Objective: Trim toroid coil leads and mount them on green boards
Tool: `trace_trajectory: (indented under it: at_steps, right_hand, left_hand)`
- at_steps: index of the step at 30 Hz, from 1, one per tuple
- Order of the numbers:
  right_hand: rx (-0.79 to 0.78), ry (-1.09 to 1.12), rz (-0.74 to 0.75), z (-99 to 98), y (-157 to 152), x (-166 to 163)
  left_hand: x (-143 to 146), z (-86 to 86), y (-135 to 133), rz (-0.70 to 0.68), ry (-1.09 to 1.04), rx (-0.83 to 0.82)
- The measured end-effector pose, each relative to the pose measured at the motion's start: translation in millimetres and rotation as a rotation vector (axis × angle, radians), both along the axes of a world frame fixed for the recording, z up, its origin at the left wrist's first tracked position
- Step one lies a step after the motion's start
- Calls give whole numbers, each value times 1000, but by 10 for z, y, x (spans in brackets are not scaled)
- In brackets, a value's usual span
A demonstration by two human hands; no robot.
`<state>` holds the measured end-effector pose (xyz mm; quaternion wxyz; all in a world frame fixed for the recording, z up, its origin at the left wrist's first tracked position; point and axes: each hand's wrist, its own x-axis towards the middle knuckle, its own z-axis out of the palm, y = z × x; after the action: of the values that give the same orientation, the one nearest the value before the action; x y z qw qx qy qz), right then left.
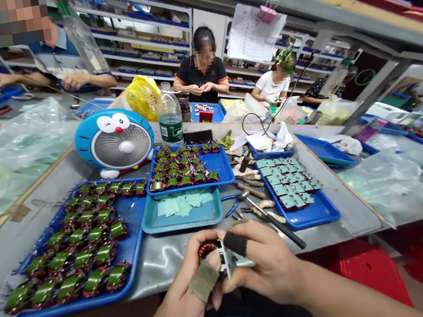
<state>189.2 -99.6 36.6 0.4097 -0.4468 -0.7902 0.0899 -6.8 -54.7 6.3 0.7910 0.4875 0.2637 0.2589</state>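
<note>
My left hand (pixel 200 275) is closed around a wire-wound coil (pixel 206 248) with reddish copper windings. A pale green board (pixel 226 260) stands edge-on against the coil's right side, and my right hand (pixel 262 257) pinches it between thumb and fingers. Thin metal leads show between coil and board. Brown tape wraps my left thumb; a dark band covers a right finger. Both hands are over the table's front edge. Beyond them, a teal tray (pixel 149 223) holds loose pale green boards (pixel 184 203). To the right, a blue tray (pixel 326 210) carries rows of coils topped with such boards.
A large blue tray (pixel 134 256) of green-banded coils lies left, a smaller blue tray (pixel 223 170) of coils behind. Pliers (pixel 237 202) and a black-handled hammer (pixel 282 227) lie right of centre. A blue fan (pixel 114 141) and a bottle (pixel 169 117) stand behind. Co-workers sit opposite.
</note>
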Motion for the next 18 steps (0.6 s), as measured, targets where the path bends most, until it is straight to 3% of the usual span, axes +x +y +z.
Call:
trace_trajectory:
  at_steps: [3, 8, 13, 18]
  right_hand:
    - [40, 56, -117, -55, 20, -5]
    - [34, 7, -40, -92, 72, 18]
    - [33, 101, -139, -135, 51, -13]
    - [-16, -3, -14, -153, 132, 97]
  left_hand:
    - [46, -27, 8, 49, -21, -39]
    - [90, -46, 31, 67, -12, -72]
    - [118, -47, 49, 59, -16, -101]
    - [129, -102, 59, 13, 1, -122]
